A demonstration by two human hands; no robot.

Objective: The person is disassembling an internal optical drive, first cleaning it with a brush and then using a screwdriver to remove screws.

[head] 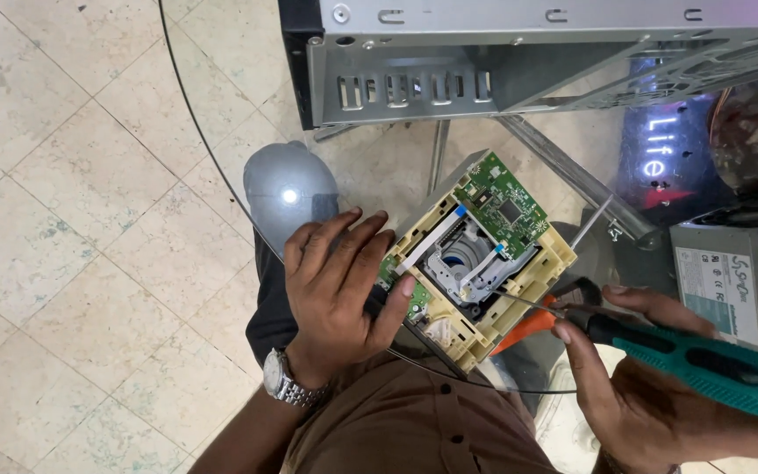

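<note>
1 opened optical drive unit, beige plastic frame w/ grey metal mechanism (475, 272), sits tilted on the round glass bench (212, 149), near its front edge. On unit: 2 green circuit boards, larger one (506, 206) at far corner, smaller one (401, 285) at near-left side; 1 flat white ribbon cable (427, 237) running between them.

L hand (335, 290): fingers spread wide, flat over unit's left side, thumb tip pressing the frame by the small board. Steel wristwatch (287, 382) on L wrist.

R hand (651, 386): fingers wrapped round 1 screwdriver w/ teal-and-black handle (704, 364); thin metal shaft (519, 303) reaches into unit's near-right side. Tip hidden in mechanism, contact point can't tell.

Orange item under shaft (528, 325), kind unclear.

Around: 1 grey sheet-metal computer case (519, 61) at far edge of bench; 1 grey metal power supply box (734, 285) at right. Beige tiled floor (63, 219) below glass.
</note>
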